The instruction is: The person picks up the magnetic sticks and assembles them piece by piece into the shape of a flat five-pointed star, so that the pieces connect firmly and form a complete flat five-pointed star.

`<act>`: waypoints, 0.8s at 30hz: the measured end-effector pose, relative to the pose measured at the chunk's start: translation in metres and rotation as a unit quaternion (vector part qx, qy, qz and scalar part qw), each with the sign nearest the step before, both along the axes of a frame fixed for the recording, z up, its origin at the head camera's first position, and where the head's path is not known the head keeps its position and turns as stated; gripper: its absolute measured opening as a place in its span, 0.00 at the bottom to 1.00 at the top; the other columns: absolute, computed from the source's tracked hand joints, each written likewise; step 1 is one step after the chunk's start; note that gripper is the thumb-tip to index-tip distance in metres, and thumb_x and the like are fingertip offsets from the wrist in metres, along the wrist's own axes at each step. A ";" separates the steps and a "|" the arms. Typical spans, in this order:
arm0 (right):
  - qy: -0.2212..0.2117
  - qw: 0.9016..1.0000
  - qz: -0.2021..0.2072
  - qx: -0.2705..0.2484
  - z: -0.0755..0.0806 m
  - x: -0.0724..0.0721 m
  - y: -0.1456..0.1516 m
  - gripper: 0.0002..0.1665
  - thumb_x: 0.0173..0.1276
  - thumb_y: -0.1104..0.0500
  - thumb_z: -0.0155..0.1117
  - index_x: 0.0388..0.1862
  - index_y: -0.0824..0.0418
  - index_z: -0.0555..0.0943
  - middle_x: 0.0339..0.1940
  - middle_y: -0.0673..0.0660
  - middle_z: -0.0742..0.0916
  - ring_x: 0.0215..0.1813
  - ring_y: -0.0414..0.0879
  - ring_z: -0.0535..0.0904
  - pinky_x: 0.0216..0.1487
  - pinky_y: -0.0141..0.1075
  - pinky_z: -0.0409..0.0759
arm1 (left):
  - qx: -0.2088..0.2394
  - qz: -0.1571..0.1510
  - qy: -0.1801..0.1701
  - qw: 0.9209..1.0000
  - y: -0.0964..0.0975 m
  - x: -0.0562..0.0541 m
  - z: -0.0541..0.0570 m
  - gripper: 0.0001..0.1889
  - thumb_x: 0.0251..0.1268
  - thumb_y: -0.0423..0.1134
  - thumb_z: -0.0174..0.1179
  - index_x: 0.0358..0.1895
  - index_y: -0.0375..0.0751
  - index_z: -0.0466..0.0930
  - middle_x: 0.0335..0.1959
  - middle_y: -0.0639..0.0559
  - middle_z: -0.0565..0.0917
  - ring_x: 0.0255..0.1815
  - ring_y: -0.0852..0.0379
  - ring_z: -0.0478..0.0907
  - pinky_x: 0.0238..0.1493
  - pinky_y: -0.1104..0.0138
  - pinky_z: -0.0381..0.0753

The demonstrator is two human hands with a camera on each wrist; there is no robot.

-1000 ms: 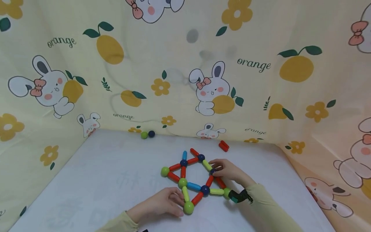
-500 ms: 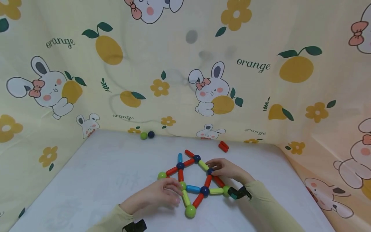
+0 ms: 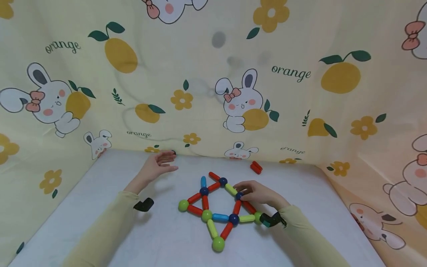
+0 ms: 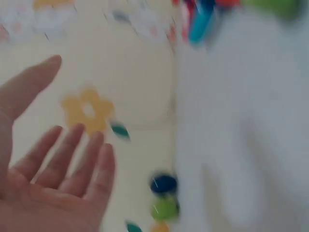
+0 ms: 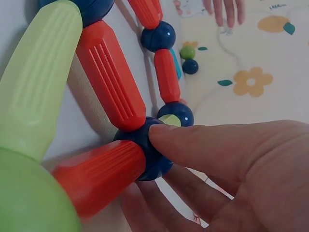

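Observation:
A flat frame of magnetic sticks and balls lies on the white table, built from red sticks [image 3: 195, 210], pale green sticks [image 3: 212, 228], blue sticks [image 3: 220, 217], green balls [image 3: 218, 244] and navy balls. My right hand [image 3: 257, 193] pinches the navy ball [image 5: 153, 162] at the frame's right corner, thumb on top and fingers beneath. Toward the back left, my left hand [image 3: 156, 167] reaches out with fingers extended, palm bare in the left wrist view. Beyond its fingertips sit a loose navy ball [image 4: 164, 184] and a loose green ball [image 4: 164, 209]; the green one is hidden in the head view.
Two loose red sticks [image 3: 256, 167] lie side by side near the table's back edge, right of centre. A cream cloth [image 3: 200, 111] printed with rabbits and oranges hangs around the back and sides of the table [image 3: 160, 230].
My left hand has left the frame's lower left side and moved to the back left. The frame has turned slightly leftward, while my right hand keeps its pinch on the same ball.

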State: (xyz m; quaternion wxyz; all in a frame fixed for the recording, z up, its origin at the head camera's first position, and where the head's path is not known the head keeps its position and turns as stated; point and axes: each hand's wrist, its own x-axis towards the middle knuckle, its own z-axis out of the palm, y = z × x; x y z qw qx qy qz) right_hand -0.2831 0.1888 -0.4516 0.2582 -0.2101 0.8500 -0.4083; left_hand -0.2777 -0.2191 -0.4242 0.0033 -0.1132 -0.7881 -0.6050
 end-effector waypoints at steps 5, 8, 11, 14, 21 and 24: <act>-0.003 1.000 -0.005 0.005 0.001 0.001 -0.001 0.24 0.68 0.65 0.60 0.63 0.57 0.75 0.57 0.56 0.80 0.57 0.53 0.74 0.60 0.54 0.70 | -0.043 0.049 0.015 0.998 -0.021 -0.024 -0.011 0.36 0.54 0.41 0.71 0.66 0.38 0.65 0.64 0.39 0.71 0.66 0.40 0.65 0.65 0.49 0.63; -0.003 1.000 -0.001 0.008 0.002 0.001 -0.002 0.24 0.68 0.65 0.60 0.63 0.57 0.75 0.58 0.56 0.79 0.57 0.53 0.74 0.60 0.55 0.70 | -0.068 0.076 0.002 0.995 -0.027 -0.037 -0.020 0.40 0.54 0.41 0.72 0.68 0.37 0.62 0.66 0.39 0.68 0.68 0.41 0.62 0.67 0.49 0.59; -0.004 1.000 0.007 0.006 0.001 0.000 -0.003 0.24 0.68 0.65 0.60 0.63 0.57 0.75 0.58 0.56 0.79 0.58 0.53 0.74 0.61 0.55 0.70 | -0.094 0.089 -0.009 0.992 -0.032 -0.053 -0.035 0.40 0.55 0.39 0.70 0.70 0.37 0.59 0.68 0.41 0.65 0.70 0.42 0.58 0.68 0.49 0.57; -0.005 1.000 0.020 0.002 0.001 0.000 -0.005 0.24 0.68 0.64 0.60 0.63 0.56 0.75 0.58 0.55 0.79 0.59 0.54 0.74 0.61 0.54 0.70 | -0.111 0.090 -0.019 0.990 -0.035 -0.064 -0.043 0.38 0.59 0.35 0.67 0.71 0.38 0.58 0.70 0.40 0.62 0.71 0.40 0.55 0.68 0.48 0.56; -0.011 0.999 0.049 -0.001 0.001 0.003 -0.010 0.24 0.69 0.64 0.60 0.63 0.55 0.75 0.57 0.53 0.80 0.59 0.53 0.73 0.60 0.55 0.69 | -0.148 0.100 -0.031 0.983 -0.033 -0.072 -0.047 0.34 0.63 0.28 0.59 0.71 0.35 0.56 0.71 0.35 0.59 0.69 0.36 0.56 0.67 0.47 0.58; -0.007 0.999 0.053 -0.001 0.001 0.004 -0.010 0.24 0.69 0.64 0.60 0.63 0.54 0.75 0.57 0.52 0.80 0.59 0.53 0.74 0.60 0.55 0.70 | -0.160 0.107 -0.036 0.981 -0.029 -0.074 -0.045 0.31 0.64 0.25 0.54 0.71 0.34 0.57 0.70 0.35 0.59 0.68 0.35 0.58 0.67 0.47 0.59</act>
